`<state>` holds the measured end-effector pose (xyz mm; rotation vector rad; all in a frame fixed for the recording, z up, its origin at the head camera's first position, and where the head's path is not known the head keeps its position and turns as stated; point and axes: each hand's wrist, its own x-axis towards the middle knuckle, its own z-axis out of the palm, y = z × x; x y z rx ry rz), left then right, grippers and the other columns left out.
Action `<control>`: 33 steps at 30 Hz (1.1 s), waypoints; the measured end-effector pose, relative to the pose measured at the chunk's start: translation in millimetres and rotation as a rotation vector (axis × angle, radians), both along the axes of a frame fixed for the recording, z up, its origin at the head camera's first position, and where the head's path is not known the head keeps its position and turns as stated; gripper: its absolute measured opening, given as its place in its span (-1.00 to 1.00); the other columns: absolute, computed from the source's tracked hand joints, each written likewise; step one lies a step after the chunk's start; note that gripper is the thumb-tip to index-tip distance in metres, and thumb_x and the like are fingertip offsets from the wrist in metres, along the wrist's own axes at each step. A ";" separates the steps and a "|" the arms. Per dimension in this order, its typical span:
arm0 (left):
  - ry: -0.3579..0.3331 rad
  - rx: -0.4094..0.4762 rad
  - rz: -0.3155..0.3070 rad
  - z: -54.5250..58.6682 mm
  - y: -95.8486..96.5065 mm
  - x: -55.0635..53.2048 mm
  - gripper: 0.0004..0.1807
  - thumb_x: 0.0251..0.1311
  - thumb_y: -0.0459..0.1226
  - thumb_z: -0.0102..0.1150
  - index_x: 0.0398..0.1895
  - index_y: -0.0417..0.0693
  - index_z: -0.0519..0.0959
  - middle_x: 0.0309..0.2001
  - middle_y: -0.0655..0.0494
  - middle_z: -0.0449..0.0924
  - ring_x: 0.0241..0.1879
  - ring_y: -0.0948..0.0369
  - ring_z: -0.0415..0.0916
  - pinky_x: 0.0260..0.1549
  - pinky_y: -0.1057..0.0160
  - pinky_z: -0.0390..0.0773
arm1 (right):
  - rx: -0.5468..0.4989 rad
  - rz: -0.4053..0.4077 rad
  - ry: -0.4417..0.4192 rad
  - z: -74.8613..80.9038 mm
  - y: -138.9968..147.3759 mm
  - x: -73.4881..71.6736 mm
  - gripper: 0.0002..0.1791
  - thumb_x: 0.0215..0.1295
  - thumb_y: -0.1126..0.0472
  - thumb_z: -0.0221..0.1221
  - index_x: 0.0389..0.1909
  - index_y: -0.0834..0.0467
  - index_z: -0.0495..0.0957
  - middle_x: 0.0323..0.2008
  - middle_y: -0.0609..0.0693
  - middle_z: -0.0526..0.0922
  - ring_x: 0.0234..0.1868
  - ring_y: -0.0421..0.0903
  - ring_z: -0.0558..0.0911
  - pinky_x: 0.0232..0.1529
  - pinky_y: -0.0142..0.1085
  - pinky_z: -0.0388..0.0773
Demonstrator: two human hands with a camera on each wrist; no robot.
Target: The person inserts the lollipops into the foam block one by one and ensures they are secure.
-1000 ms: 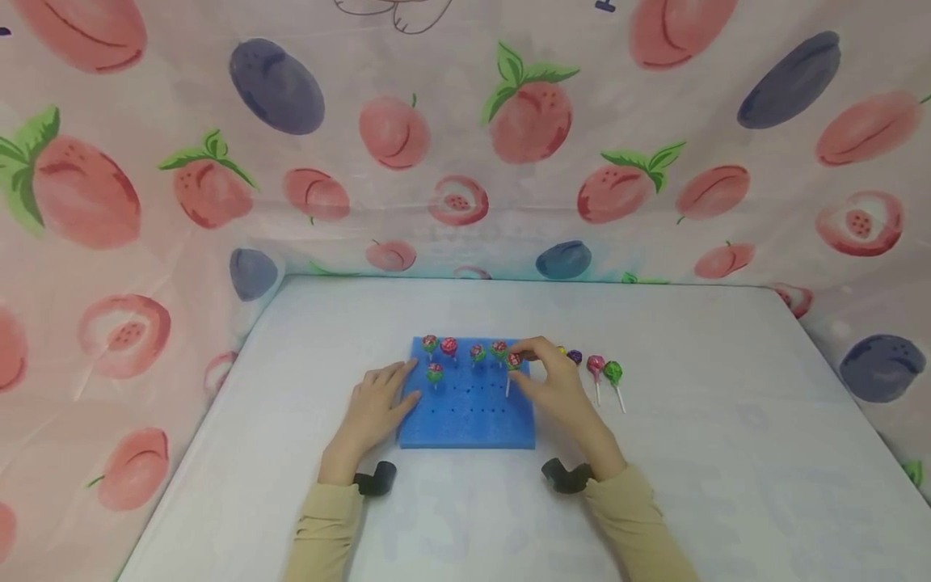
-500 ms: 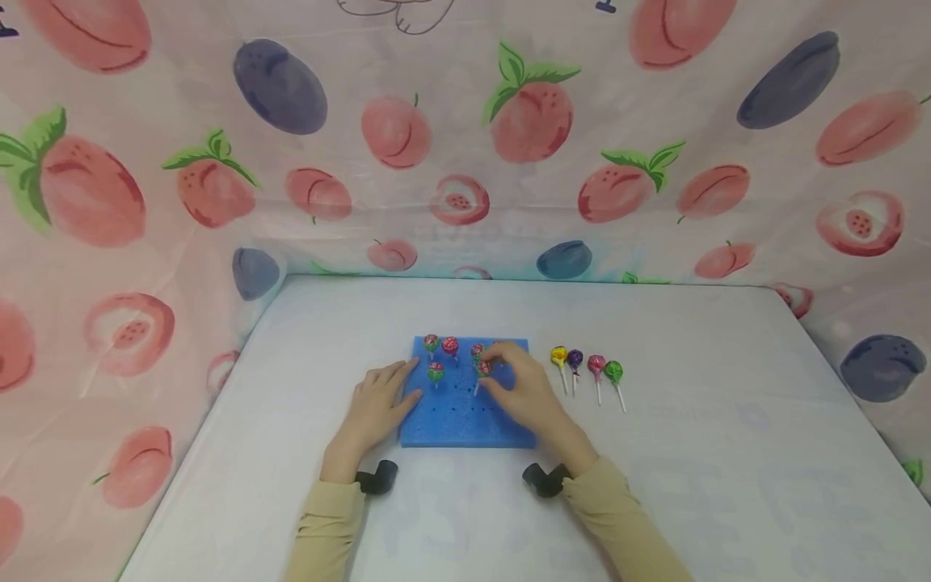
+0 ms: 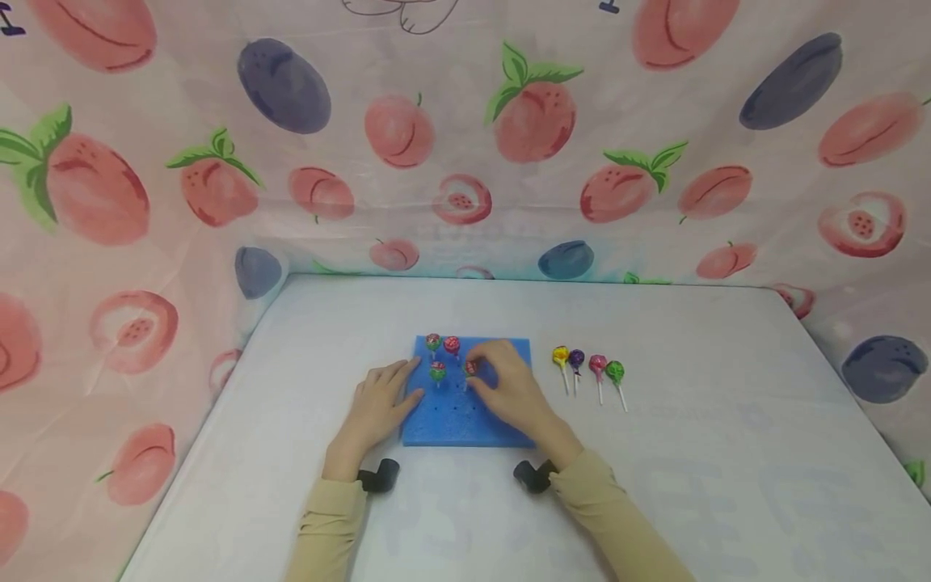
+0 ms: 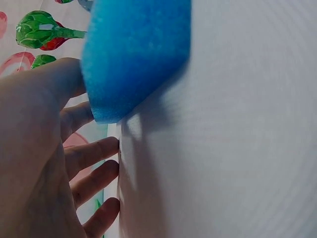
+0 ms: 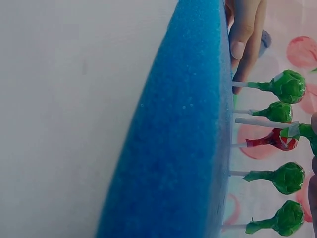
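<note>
The left hand (image 3: pixel 376 406) touches the left edge of the blue block (image 3: pixel 425 433), its fingers relaxed and spread. The right hand (image 3: pixel 512 396) pinches one lollipop (image 3: pixel 470 369) by its wrapped head, over the middle of the block. I cannot tell whether the stick (image 3: pixel 465 387) is inside a hole. It seems best to hold it straight, press gently, and steady the block.

Held lollipop (image 5: pixel 270 123) cropped at three o'clock in right wrist view, foam board (image 4: pixel 138 54) cut off at twelve in left wrist view, two planted lollipops (image 5: pixel 289 178) hidden behind right hand (image 3: pixel 507 385) in head view
</note>
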<state>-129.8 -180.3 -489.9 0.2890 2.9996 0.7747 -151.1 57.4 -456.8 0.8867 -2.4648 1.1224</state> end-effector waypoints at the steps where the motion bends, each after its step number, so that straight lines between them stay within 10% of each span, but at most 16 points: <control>1: -0.001 0.000 0.000 -0.2 -0.1 -0.2 -0.37 0.38 0.04 -0.04 0.46 0.13 0.19 0.41 -0.07 0.27 0.35 -0.07 0.19 0.29 -0.21 0.21 | 0.000 0.002 0.002 -0.2 -0.9 -0.8 -0.70 0.13 0.36 0.32 -0.11 0.16 0.52 -0.19 -0.05 0.60 -0.06 -0.15 0.50 0.01 -0.26 0.54; 33: 0.002 -0.010 -0.009 -1.8 -1.6 -1.2 -0.37 0.38 0.05 -0.06 0.47 0.14 0.18 0.41 -0.06 0.27 0.35 -0.06 0.19 0.28 -0.22 0.20 | 0.172 0.027 0.176 -5.0 -9.0 -7.0 -0.71 0.13 0.35 0.31 -0.12 0.10 0.56 -0.14 -0.09 0.65 -0.03 -0.12 0.59 0.11 -0.19 0.51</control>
